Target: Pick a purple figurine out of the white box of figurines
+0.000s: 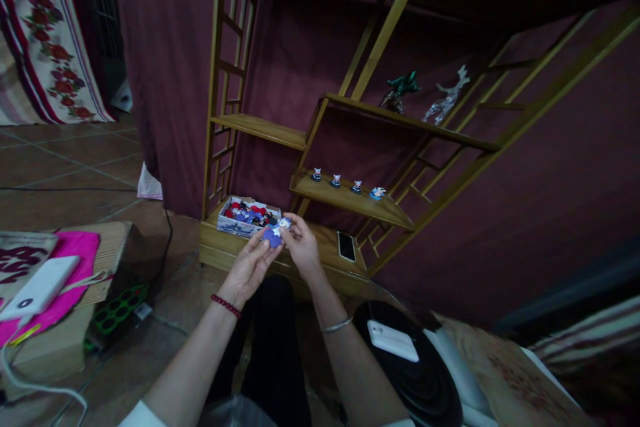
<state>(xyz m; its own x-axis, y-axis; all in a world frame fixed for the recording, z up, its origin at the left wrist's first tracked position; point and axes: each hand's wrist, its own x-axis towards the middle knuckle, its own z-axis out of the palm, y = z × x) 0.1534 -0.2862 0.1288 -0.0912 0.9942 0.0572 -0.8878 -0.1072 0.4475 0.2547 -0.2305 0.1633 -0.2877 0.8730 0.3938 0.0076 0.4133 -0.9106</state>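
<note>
Between my two hands is a small purple and white figurine (pixel 274 233), held up in front of the shelf unit. My left hand (pixel 249 269) has its fingers closed on the purple lower part. Thumb and fingers of my right hand (pixel 301 245) pinch the white upper part. Just behind my left hand, a printed cardboard box (pixel 235 226) holds several red, purple and dark figurines. On the middle shelf (pixel 345 199), several small figurines stand in a row, among them a pale one on a blue base (pixel 377 193).
A dark phone (pixel 346 246) lies on the bottom board, right of my hands. Higher up stand a green ornament (pixel 400 88) and a clear deer ornament (pixel 447 97). A white device (pixel 393 340) rests on a black round stool (pixel 425 373). At left, a white power bank (pixel 43 287) lies on a carton.
</note>
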